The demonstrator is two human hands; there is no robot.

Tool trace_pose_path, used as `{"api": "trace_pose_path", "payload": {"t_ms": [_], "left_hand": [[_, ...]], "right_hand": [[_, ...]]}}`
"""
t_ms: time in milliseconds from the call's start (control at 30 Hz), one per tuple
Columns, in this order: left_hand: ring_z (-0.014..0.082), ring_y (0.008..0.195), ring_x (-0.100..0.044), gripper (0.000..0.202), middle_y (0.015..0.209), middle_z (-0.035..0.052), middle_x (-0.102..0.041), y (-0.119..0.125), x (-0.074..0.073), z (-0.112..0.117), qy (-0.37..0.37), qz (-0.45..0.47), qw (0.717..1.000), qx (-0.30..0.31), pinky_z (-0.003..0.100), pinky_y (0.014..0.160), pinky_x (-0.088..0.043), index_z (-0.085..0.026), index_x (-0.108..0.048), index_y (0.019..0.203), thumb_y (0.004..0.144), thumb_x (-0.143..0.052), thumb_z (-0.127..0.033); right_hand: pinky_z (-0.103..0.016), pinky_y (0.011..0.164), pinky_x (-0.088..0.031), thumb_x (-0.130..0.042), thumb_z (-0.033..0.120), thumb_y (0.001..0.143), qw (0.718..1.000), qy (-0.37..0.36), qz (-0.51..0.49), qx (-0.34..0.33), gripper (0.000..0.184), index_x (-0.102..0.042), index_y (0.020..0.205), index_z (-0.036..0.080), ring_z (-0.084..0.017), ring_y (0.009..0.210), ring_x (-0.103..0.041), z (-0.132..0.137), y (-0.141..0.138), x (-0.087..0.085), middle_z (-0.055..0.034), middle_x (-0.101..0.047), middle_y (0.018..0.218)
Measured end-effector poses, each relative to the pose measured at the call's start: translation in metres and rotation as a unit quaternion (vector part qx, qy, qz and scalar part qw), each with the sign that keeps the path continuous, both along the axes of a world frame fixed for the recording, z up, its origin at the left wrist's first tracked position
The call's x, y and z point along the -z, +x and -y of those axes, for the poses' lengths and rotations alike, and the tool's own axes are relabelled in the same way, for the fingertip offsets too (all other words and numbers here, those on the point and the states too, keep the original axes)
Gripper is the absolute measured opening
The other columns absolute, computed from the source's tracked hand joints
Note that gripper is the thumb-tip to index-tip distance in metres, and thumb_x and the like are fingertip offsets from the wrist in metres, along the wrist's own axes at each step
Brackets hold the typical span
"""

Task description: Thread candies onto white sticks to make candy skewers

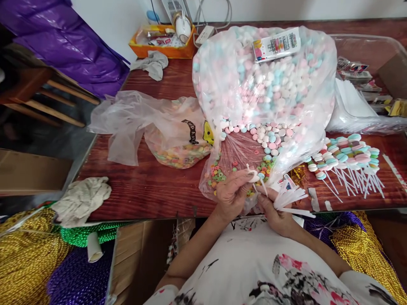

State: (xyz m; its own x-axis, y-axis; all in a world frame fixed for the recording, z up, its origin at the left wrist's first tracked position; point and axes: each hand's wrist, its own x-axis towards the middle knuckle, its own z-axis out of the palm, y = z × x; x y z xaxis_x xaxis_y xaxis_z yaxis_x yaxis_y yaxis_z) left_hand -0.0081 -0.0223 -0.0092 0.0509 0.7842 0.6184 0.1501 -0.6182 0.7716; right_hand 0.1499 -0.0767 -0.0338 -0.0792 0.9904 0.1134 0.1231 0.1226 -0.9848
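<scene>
My left hand is closed, pinching a small white round piece with thumb and fingers. My right hand grips a bundle of thin white sticks that fan out to the right. One or two sticks point up from its fingertips toward the white piece; whether they touch is too small to tell. Both hands are over the near edge of a large open clear bag full of pink, white and blue round pieces. Small coloured rings lie in the bag's mouth beside my left hand.
A knotted bag of coloured rings lies left. On the right are finished-looking sticks with stacked pieces and a clear plastic bin. An orange box stands at the back; a crumpled cloth sits at the left edge.
</scene>
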Motion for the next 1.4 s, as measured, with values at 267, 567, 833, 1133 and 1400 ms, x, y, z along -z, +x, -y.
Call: {"api": "trace_pose_path", "payload": {"t_ms": [267, 567, 833, 1133, 1400], "left_hand": [[0.0200, 0.100, -0.077, 0.038, 0.118, 0.0085, -0.078, -0.018, 0.004, -0.016, -0.148, -0.017, 0.988, 0.043, 0.032, 0.086, -0.064, -0.024, -0.068, 0.133, 0.095, -0.068, -0.022], [0.0269, 0.099, -0.068, 0.025, 0.104, 0.0132, -0.070, 0.024, -0.005, -0.079, -0.155, -0.513, 0.823, 0.189, 0.040, 0.091, -0.057, -0.014, -0.075, 0.108, 0.088, -0.060, -0.016], [0.0232, 0.091, -0.069, 0.021, 0.096, 0.0087, -0.076, -0.007, 0.012, -0.084, -0.193, -0.419, 0.886, 0.035, 0.037, 0.089, -0.056, -0.016, -0.076, 0.098, 0.083, -0.062, -0.015], [0.0126, 0.062, -0.062, 0.024, 0.074, 0.0011, -0.074, -0.032, 0.001, -0.063, -0.279, -0.023, 0.960, -0.006, 0.025, 0.059, -0.051, -0.017, -0.081, 0.085, 0.070, -0.088, -0.035], [0.0094, 0.052, -0.060, 0.037, 0.071, 0.0042, -0.075, -0.033, 0.000, -0.048, -0.434, 0.185, 0.877, 0.087, 0.020, 0.048, -0.048, -0.015, -0.081, 0.089, 0.070, -0.090, -0.045]], "right_hand": [[-0.021, 0.043, -0.029, -0.069, 0.035, 0.094, 0.974, -0.077, -0.135, 0.165, 0.024, -0.060, 0.078, 0.021, -0.008, 0.048, -0.037, -0.021, 0.051, -0.022, 0.0076, -0.044, 0.056], [-0.024, 0.045, -0.025, -0.067, 0.040, 0.097, 0.977, -0.073, -0.116, 0.165, 0.033, -0.053, 0.074, 0.021, -0.008, 0.049, -0.036, -0.010, 0.061, -0.020, 0.0067, -0.042, 0.056], [-0.027, 0.053, -0.031, -0.059, 0.035, 0.101, 0.990, -0.028, 0.055, 0.128, 0.036, -0.053, 0.069, 0.020, -0.012, 0.057, -0.041, -0.008, 0.071, -0.003, 0.0035, -0.047, 0.060], [-0.032, 0.063, -0.047, -0.058, 0.019, 0.091, 0.983, 0.067, 0.172, -0.007, 0.009, -0.066, 0.091, 0.022, -0.018, 0.063, -0.055, -0.019, 0.056, -0.012, -0.0024, -0.065, 0.075], [-0.032, 0.067, -0.050, -0.047, 0.008, 0.080, 0.965, 0.093, 0.236, -0.068, 0.037, -0.070, 0.106, 0.019, -0.021, 0.071, -0.065, -0.030, 0.048, -0.024, -0.0073, -0.075, 0.090]]}}
